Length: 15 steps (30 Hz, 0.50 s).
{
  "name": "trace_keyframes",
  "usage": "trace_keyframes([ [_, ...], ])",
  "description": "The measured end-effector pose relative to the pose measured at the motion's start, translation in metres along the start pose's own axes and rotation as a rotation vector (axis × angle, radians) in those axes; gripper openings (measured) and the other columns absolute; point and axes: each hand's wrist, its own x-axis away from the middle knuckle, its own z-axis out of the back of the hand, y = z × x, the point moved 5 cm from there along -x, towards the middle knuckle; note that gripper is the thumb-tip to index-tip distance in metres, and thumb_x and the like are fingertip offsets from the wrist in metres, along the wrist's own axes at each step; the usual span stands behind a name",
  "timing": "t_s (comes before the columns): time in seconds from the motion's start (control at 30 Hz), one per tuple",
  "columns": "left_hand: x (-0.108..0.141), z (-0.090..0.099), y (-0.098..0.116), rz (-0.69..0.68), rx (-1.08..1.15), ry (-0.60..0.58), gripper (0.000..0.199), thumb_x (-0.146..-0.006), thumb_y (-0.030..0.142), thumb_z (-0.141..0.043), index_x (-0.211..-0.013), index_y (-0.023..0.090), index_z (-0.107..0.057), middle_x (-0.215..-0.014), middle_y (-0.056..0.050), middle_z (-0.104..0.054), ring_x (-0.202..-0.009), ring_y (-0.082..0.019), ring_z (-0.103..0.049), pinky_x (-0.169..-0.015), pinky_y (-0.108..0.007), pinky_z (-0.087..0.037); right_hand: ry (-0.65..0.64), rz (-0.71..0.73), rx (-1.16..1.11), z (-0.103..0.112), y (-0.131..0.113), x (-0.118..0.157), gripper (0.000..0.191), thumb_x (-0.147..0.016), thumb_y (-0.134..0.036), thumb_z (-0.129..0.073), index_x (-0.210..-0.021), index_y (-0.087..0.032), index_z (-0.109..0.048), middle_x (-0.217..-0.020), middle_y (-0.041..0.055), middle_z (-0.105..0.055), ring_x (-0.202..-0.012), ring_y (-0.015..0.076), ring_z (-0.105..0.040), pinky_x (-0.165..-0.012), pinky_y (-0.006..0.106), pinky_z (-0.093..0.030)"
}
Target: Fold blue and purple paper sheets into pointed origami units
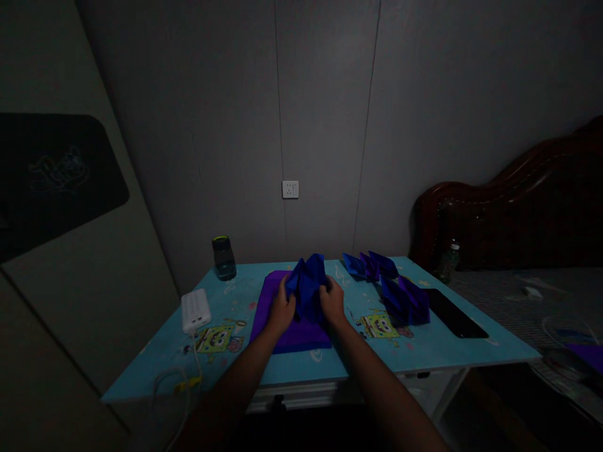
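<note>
Between my two hands is a blue folded paper piece (308, 285), with pointed, creased flaps rising at its top. My left hand (283, 307) grips its left side, fingers partly behind it. On the opposite side my right hand (332, 300) pinches the paper, thumb toward me. Beneath lies a stack of purple paper sheets (268, 312) with a blue edge at the front. Similar folded blue and purple paper pieces (405, 300) stand on the right of the table, and more folded pieces (370, 266) sit farther back.
The light-blue cartoon-patterned table (226, 361) meets a grey wall. A white power bank (195, 310) with a cable and a dark water bottle (224, 258) are on the left. A black phone (455, 312) lies at right. Beyond are a bed and a clear bottle (450, 262).
</note>
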Motion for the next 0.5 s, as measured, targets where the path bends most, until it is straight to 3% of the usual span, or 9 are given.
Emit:
trace_keyframes([
  [0.2,-0.002,0.015,0.014,-0.134,-0.117,0.094,0.065,-0.078,0.007,-0.048,-0.14,0.023,-0.043,-0.141,-0.01,-0.048,-0.135,-0.026,-0.041,-0.114,-0.044,-0.031,-0.163,-0.106,-0.306,-0.01,-0.004,0.005,0.037,-0.069,-0.031,-0.054,-0.1,-0.017,-0.067,-0.089,0.0062,-0.075,-0.082,0.0231,-0.069,-0.073,0.034,-0.054],
  [0.33,0.002,0.02,0.024,-0.25,-0.303,0.165,0.071,-0.076,0.003,-0.046,-0.144,0.025,-0.038,-0.137,-0.012,-0.045,-0.13,-0.027,-0.045,-0.11,-0.045,-0.036,-0.213,-0.16,-0.422,-0.013,-0.006,0.008,0.036,-0.07,-0.038,-0.062,-0.099,-0.018,-0.066,-0.086,0.0053,-0.075,-0.077,0.0219,-0.069,-0.071,0.033,-0.054],
  [0.5,0.004,0.022,0.024,-0.24,-0.324,0.179,0.074,-0.07,0.001,-0.05,-0.14,0.024,-0.042,-0.136,-0.012,-0.042,-0.126,-0.027,-0.048,-0.105,-0.042,-0.041,-0.243,-0.209,-0.477,-0.012,-0.004,0.009,0.036,-0.07,-0.044,-0.067,-0.094,-0.017,-0.064,-0.071,0.0014,-0.072,-0.061,0.0177,-0.065,-0.06,0.028,-0.051],
])
